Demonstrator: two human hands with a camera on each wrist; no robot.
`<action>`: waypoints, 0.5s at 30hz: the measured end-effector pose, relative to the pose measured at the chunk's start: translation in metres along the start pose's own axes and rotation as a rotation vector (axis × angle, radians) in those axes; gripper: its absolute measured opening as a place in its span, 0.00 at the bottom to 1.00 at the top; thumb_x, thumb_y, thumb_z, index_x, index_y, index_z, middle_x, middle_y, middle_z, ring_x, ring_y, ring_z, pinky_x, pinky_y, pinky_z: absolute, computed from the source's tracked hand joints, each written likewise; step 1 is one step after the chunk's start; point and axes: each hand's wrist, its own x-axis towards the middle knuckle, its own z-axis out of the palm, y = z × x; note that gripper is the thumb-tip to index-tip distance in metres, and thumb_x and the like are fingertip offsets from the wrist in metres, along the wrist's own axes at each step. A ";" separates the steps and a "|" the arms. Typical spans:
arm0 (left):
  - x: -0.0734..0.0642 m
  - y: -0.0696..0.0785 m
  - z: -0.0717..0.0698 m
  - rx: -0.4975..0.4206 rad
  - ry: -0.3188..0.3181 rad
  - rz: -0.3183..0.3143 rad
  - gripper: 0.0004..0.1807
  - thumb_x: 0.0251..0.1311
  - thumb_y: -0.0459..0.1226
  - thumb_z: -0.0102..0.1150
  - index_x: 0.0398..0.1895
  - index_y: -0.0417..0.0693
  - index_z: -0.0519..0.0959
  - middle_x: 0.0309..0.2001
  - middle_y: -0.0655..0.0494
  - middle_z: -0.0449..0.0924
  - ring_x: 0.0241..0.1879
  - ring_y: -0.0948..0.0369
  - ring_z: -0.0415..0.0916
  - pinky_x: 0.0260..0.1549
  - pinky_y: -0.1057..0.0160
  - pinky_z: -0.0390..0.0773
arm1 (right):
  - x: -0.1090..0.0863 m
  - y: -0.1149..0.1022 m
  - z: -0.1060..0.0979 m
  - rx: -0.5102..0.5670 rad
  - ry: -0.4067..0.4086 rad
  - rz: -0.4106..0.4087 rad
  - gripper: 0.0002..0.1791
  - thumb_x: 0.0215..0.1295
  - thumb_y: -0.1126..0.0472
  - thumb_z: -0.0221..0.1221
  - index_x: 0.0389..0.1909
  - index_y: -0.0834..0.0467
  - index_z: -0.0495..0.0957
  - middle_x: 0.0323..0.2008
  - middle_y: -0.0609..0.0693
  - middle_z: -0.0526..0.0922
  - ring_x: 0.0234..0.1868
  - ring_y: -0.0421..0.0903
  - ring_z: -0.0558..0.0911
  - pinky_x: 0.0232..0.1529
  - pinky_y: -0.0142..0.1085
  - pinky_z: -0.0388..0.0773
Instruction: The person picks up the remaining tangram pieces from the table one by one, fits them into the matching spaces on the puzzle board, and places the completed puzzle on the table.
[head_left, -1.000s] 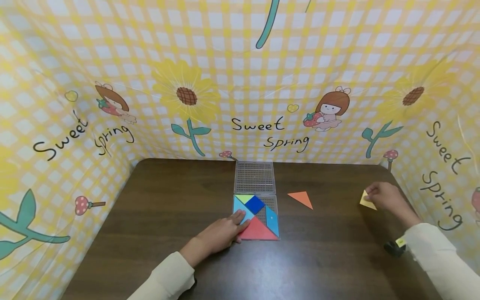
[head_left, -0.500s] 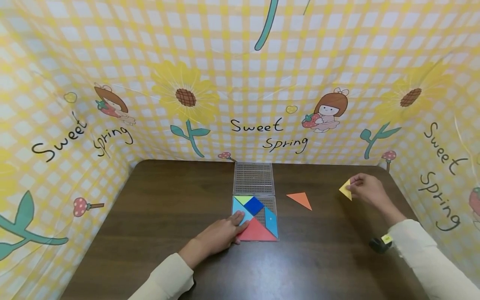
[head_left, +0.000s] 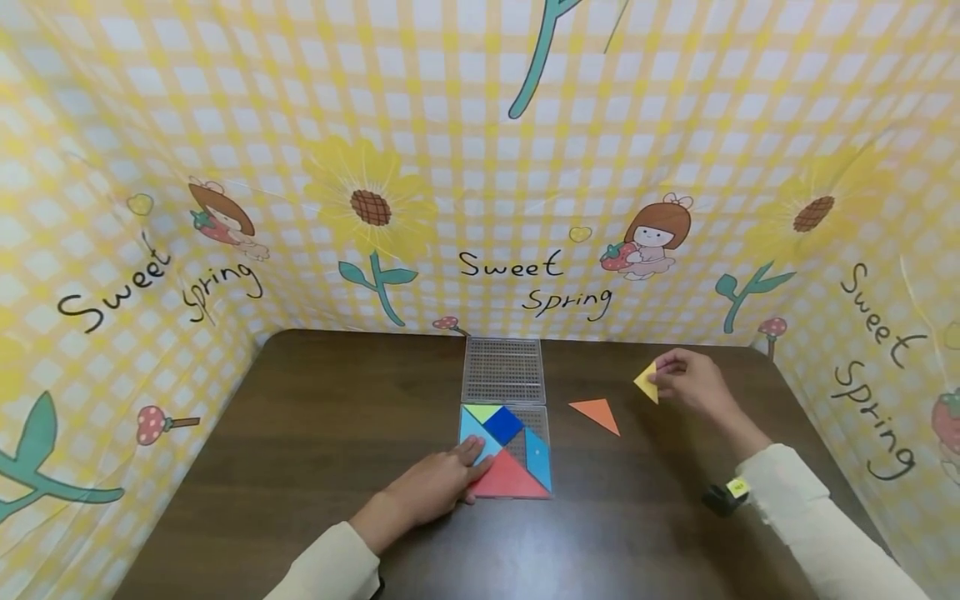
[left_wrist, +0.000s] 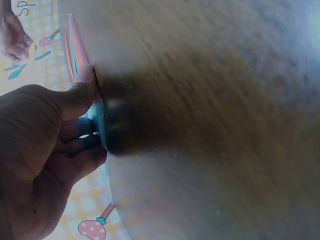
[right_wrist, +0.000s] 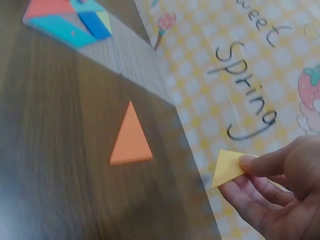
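My right hand (head_left: 693,385) pinches a yellow triangle tangram piece (right_wrist: 229,165) between thumb and fingers, raised above the table to the right of an orange triangle (head_left: 597,413) lying flat. At the near left corner of a clear plastic tangram case (head_left: 504,371), my left hand (head_left: 431,487) holds the edge, fingers over a light blue triangle (head_left: 471,425) and beside a red triangle (head_left: 513,481). Also in the case lie a green triangle (head_left: 482,411), a dark blue square (head_left: 505,426) and a blue parallelogram (head_left: 537,462). A gap shows between square, parallelogram and red triangle.
The dark wooden table (head_left: 345,400) runs back to a yellow checked cloth (head_left: 420,167), which also hangs at both sides. Hinged open, the case's other half lies flat toward the back edge. A black device with a yellow tag (head_left: 726,497) hangs at the right wrist.
My right hand has carried the yellow triangle leftward from the right side of the table, closer to the orange triangle. My left hand stays on the case. The view has tilted slightly up.
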 end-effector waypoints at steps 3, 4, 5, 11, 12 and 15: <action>-0.001 0.000 0.000 0.003 0.007 0.005 0.29 0.71 0.41 0.62 0.73 0.43 0.71 0.74 0.36 0.67 0.73 0.43 0.67 0.57 0.54 0.82 | 0.003 -0.006 0.011 0.049 -0.024 0.010 0.16 0.68 0.68 0.65 0.52 0.72 0.75 0.40 0.57 0.83 0.37 0.40 0.84 0.43 0.43 0.88; -0.001 0.000 -0.001 0.002 0.011 0.003 0.29 0.71 0.41 0.62 0.73 0.43 0.71 0.74 0.36 0.67 0.73 0.43 0.67 0.57 0.54 0.82 | 0.004 -0.008 0.014 0.064 -0.030 0.013 0.16 0.68 0.68 0.65 0.52 0.72 0.75 0.40 0.57 0.83 0.37 0.41 0.83 0.44 0.44 0.88; -0.001 0.000 -0.001 0.003 0.012 0.000 0.29 0.71 0.41 0.62 0.73 0.43 0.72 0.74 0.36 0.67 0.73 0.43 0.67 0.57 0.54 0.83 | 0.005 -0.010 0.018 0.075 -0.036 0.014 0.16 0.68 0.69 0.65 0.52 0.72 0.75 0.40 0.56 0.82 0.37 0.41 0.83 0.44 0.43 0.88; 0.001 -0.001 -0.002 -0.005 -0.005 -0.015 0.29 0.72 0.43 0.61 0.73 0.44 0.71 0.74 0.37 0.66 0.74 0.44 0.66 0.59 0.52 0.82 | 0.007 -0.023 0.037 0.115 -0.058 0.012 0.15 0.67 0.71 0.64 0.52 0.72 0.75 0.41 0.58 0.81 0.39 0.44 0.84 0.42 0.40 0.89; 0.001 -0.001 -0.002 -0.007 -0.010 -0.015 0.29 0.72 0.43 0.60 0.73 0.44 0.71 0.74 0.37 0.66 0.74 0.44 0.66 0.59 0.52 0.81 | 0.007 -0.025 0.040 0.119 -0.062 0.013 0.15 0.67 0.71 0.65 0.51 0.72 0.75 0.41 0.59 0.82 0.39 0.44 0.84 0.41 0.40 0.89; 0.002 0.000 -0.001 -0.015 -0.019 -0.013 0.30 0.72 0.43 0.61 0.73 0.44 0.71 0.74 0.37 0.66 0.74 0.44 0.66 0.60 0.52 0.81 | 0.008 -0.027 0.048 0.118 -0.076 0.021 0.15 0.66 0.71 0.66 0.51 0.71 0.77 0.40 0.59 0.83 0.38 0.44 0.85 0.41 0.42 0.89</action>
